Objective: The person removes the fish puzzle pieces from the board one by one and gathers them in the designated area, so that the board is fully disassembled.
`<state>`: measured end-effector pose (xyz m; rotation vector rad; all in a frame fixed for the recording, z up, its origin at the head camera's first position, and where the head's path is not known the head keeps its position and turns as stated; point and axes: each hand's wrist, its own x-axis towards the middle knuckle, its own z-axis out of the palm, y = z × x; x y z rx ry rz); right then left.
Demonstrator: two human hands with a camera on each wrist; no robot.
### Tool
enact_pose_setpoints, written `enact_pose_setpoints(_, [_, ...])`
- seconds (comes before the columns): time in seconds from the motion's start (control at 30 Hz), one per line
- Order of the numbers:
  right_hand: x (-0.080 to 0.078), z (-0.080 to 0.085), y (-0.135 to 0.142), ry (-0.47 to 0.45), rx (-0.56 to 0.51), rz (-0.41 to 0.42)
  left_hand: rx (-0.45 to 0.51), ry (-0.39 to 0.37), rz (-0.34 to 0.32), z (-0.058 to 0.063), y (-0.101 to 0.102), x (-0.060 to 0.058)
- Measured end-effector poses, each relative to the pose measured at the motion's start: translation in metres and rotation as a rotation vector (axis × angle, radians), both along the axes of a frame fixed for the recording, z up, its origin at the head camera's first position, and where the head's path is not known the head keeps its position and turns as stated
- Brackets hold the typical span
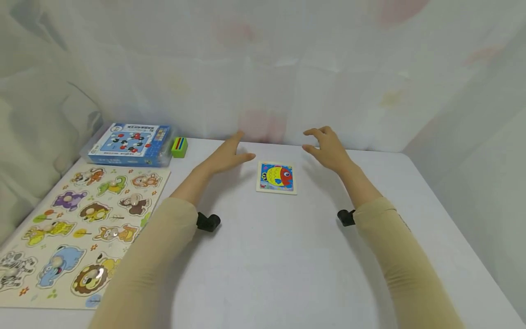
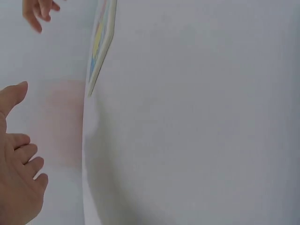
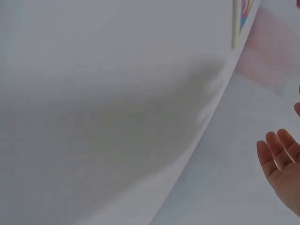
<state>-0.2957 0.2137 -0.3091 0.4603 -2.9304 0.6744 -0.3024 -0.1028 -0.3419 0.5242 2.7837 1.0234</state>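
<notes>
A small square fish puzzle (image 1: 277, 177), yellow and red on blue with a pale frame, lies flat on the white table (image 1: 271, 265). To its left, my left hand (image 1: 227, 156) hovers above the table with thumb and fingers spread apart, holding nothing. On the other side my right hand (image 1: 327, 148) is also raised, its fingers loosely bent and free of any object. Neither hand touches the puzzle. In the left wrist view the puzzle's edge (image 2: 104, 54) shows at the top; the right wrist view catches only a corner of the puzzle (image 3: 236, 23).
At the left lies a large animal peg board (image 1: 94, 219). Behind it stands a blue-and-white boxed molecule set (image 1: 130, 144), with a small green block (image 1: 179, 147) beside it. A pale curtain (image 1: 263, 68) hangs along the table's back edge.
</notes>
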Motion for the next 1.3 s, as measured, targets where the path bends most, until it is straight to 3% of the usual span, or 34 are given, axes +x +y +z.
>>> enact_pose_setpoints(0.17, [-0.007,-0.004,-0.036,-0.082,-0.106,0.046,0.060,-0.062,-0.020,-0.004,0.016,0.000])
enact_pose_setpoints(0.4, [-0.014,-0.014,-0.066,-0.237,-0.214,0.112,0.080,-0.107,-0.103,-0.011,0.027,-0.002])
enact_pose_setpoints(0.73, [-0.017,-0.023,-0.076,-0.384,-0.213,0.184,0.042,-0.118,-0.150,-0.024,0.027,-0.003])
enact_pose_setpoints(1.3, [-0.018,-0.033,-0.077,-0.430,-0.088,0.178,0.013,-0.089,-0.144,-0.035,0.026,0.000])
